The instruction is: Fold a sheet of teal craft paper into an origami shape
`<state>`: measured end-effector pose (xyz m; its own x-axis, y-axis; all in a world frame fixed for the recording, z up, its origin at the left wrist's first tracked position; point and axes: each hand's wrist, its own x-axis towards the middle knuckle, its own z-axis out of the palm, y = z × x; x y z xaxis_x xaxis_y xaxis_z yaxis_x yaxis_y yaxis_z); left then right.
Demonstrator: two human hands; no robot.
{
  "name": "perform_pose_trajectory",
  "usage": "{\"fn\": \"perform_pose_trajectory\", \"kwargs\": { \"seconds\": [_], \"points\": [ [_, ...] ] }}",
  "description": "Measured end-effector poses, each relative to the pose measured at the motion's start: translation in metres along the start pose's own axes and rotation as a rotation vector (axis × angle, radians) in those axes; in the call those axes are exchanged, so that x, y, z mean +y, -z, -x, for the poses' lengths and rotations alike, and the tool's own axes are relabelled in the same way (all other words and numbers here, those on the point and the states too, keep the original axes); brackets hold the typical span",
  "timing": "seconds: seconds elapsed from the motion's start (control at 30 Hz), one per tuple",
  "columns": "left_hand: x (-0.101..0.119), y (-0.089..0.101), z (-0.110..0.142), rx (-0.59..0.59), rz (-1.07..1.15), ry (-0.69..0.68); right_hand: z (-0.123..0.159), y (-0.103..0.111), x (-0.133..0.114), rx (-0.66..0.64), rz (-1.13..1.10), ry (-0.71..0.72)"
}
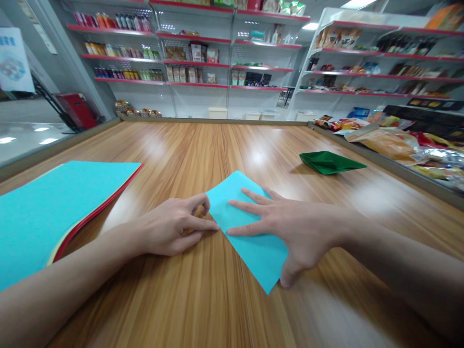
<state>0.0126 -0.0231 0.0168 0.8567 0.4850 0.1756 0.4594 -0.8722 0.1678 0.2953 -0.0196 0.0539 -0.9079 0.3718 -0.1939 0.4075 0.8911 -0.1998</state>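
Note:
A folded sheet of light-blue paper (250, 251) lies at a slant on the wooden table in front of me. My right hand (275, 217) rests on top of it, palm down with the fingers spread wide, and its thumb reaches past the lower right edge. At the paper's left edge is my left hand (181, 224); one finger is stretched out with its tip touching the edge, while another bends near the left corner. Neither hand is gripping the sheet. Farther back on the right sits a folded dark-green paper piece (328, 163), apart from both hands.
On the left, a stack of coloured paper (72, 203) has light blue on top and yellow and red edges below. The wooden table (203, 150) has a raised rim. Packaged snacks (395, 142) lie beyond its right edge, and stocked shelves (195, 62) stand behind.

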Motion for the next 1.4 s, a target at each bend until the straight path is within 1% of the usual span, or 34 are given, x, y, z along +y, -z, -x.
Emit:
{"fn": "perform_pose_trajectory", "kwargs": {
  "seconds": [0.17,0.37,0.5,0.6,0.7,0.77,0.83,0.87,0.93,1.0,1.17,1.27,1.4],
  "points": [
    [-0.001,-0.002,-0.001,-0.033,0.050,-0.037,-0.001,-0.001,0.000,0.003,0.014,0.008],
    [-0.003,-0.003,0.000,-0.007,0.068,-0.048,-0.001,-0.001,0.000,-0.018,0.014,0.006],
    [0.000,-0.002,-0.001,0.012,0.033,-0.049,-0.001,0.000,0.002,-0.005,-0.011,0.020],
    [0.001,-0.003,-0.001,0.055,-0.001,-0.031,-0.005,0.000,0.001,-0.003,-0.011,-0.004],
    [0.000,-0.005,0.000,0.057,0.034,-0.050,-0.010,-0.003,0.001,0.033,0.006,-0.027],
    [-0.001,-0.006,0.000,0.043,0.055,-0.056,-0.013,-0.007,0.004,0.108,0.026,-0.108],
    [-0.001,-0.005,0.001,0.031,0.052,-0.049,-0.014,-0.012,0.010,0.190,0.041,-0.243],
    [-0.001,-0.005,0.001,0.025,0.040,-0.041,-0.014,-0.014,0.013,0.205,0.042,-0.298],
    [0.000,-0.004,0.001,0.021,0.011,-0.021,-0.014,-0.018,0.016,0.179,0.030,-0.364],
    [0.000,-0.003,0.000,0.024,-0.009,-0.009,-0.012,-0.020,0.013,0.145,0.018,-0.419],
    [-0.002,-0.005,0.000,0.003,-0.026,-0.019,-0.010,-0.021,-0.015,0.145,0.033,-0.613],
    [-0.003,-0.006,0.000,0.002,-0.034,-0.008,-0.011,-0.021,-0.026,0.126,0.051,-0.660],
    [-0.003,-0.006,0.000,0.003,-0.039,0.000,-0.011,-0.022,-0.025,0.131,0.052,-0.636]
  ]
}}
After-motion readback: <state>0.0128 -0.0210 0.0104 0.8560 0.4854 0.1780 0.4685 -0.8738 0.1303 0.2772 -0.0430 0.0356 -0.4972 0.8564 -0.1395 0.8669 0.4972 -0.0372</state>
